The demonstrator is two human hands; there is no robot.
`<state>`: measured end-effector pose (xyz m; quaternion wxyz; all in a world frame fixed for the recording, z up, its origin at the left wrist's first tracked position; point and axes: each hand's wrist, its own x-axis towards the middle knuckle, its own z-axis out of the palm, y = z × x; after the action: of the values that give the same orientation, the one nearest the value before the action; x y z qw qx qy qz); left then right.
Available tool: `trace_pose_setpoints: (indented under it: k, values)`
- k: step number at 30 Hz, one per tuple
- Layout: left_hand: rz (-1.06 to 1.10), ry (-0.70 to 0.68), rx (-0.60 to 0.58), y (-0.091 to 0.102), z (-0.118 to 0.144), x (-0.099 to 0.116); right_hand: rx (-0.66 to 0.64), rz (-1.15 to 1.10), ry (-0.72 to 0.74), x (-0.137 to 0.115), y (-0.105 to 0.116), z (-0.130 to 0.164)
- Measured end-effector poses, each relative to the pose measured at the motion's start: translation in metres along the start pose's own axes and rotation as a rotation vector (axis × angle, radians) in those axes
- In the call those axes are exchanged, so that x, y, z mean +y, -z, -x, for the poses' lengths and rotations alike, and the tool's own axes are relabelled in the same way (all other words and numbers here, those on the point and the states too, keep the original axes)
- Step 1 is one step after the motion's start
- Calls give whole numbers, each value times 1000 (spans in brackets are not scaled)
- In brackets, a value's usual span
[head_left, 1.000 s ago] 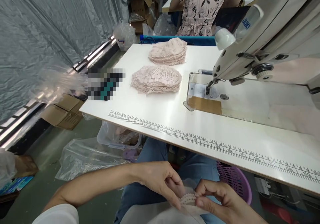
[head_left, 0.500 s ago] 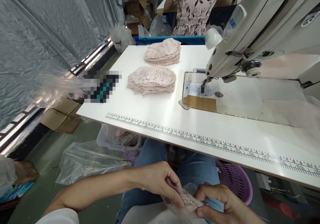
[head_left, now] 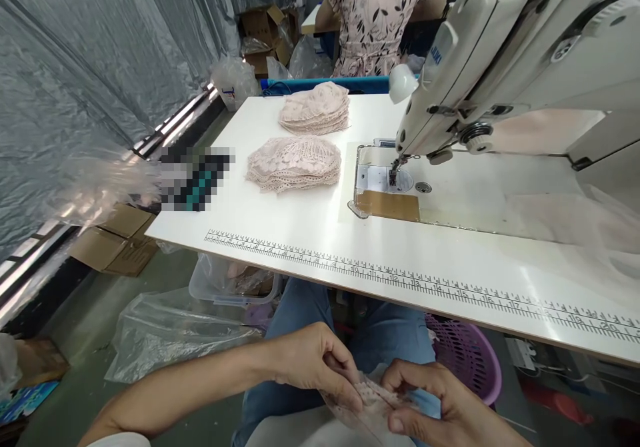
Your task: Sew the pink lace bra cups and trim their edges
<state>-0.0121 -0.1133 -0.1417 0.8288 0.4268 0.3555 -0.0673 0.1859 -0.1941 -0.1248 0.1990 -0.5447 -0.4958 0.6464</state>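
Currently both hands low over lap | left hand [head_left: 313,360] and right hand [head_left: 433,400] fingers pinch pink lace piece [head_left: 373,400] between them, stretched flat for alignment | lace stacks [head_left: 295,162] far ahead on tabletop [head_left: 310,227]

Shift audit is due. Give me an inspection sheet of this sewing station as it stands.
Surface: white table with a printed ruler along the near edge.
Job's things: small pink lace piece held over the lap; two stacks of lace pieces, near stack and far stack, left of the sewing machine.
Clutter: plastic bags and a clear tub on the floor; purple basket under the table.
Grippers: left hand and right hand both pinch the lace piece.
Cables: nothing seen clearly.
Surroundings: plastic sheeting, cardboard boxes, another person beyond the table.
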Motion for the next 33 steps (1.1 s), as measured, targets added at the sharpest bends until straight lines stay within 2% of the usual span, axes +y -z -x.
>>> trace_pose_setpoints:
  k: [8, 14, 19, 24, 27, 33]
  values:
    - [-146, -55, 68, -2, 6, 2, -56, 27, 4, 5, 0, -4]
    - [-186, -69, 63, -2, 6, 1, 92, 92, -17, 1, -6, -1]
    - [-174, -64, 46, -4, 8, 6, -41, 23, 17, 3, -7, -8]
    - [-182, 5, 50, -5, 12, 12, -151, -32, 2, 6, 0, -12]
    - [-139, 37, 11, -6, 11, 11, -185, -25, -9, 5, 0, -12]
    - [-147, 33, 4, -3, 5, 3, -57, 23, -2, 0, -5, -13]
